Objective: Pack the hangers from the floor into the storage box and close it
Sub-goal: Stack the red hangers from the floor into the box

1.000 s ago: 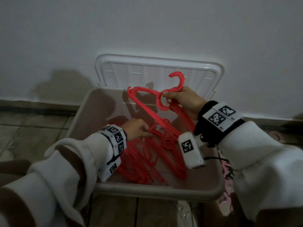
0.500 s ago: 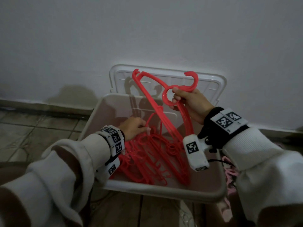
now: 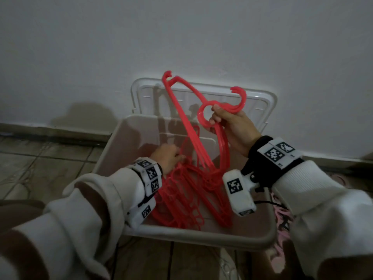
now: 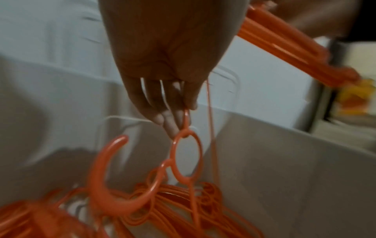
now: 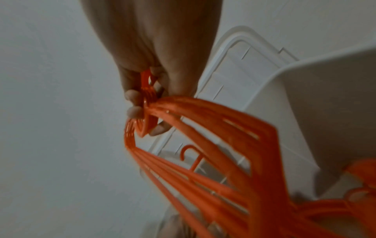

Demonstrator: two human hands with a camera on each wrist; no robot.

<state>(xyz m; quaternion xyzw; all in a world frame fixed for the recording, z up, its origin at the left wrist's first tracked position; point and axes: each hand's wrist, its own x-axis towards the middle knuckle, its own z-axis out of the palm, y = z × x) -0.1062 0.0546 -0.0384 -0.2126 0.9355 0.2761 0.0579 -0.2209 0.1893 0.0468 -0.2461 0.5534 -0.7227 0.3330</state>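
Observation:
An open beige storage box [image 3: 201,237] stands on the floor against the wall. Its white lid [image 3: 258,106] leans upright behind it. My right hand [image 3: 232,126] grips a bundle of red hangers [image 3: 224,146] by the necks, just under the hooks. The bundle is tilted, its lower end inside the box and one end raised in front of the lid. In the right wrist view the fingers [image 5: 132,96] curl round the bundled necks. My left hand [image 3: 167,158] is inside the box. Its fingertips [image 4: 173,125] pinch the neck of one hanger on the red pile [image 3: 181,199].
Pink hangers [image 3: 282,217] lie on the floor just right of the box. Tiled floor [image 3: 50,162] spreads to the left and in front. A dark skirting runs along the white wall [image 3: 181,37] directly behind the lid.
My right hand has lifted the bundle up, so its far end now stands above the lid's top edge. The left hand stays low on the pile in the box.

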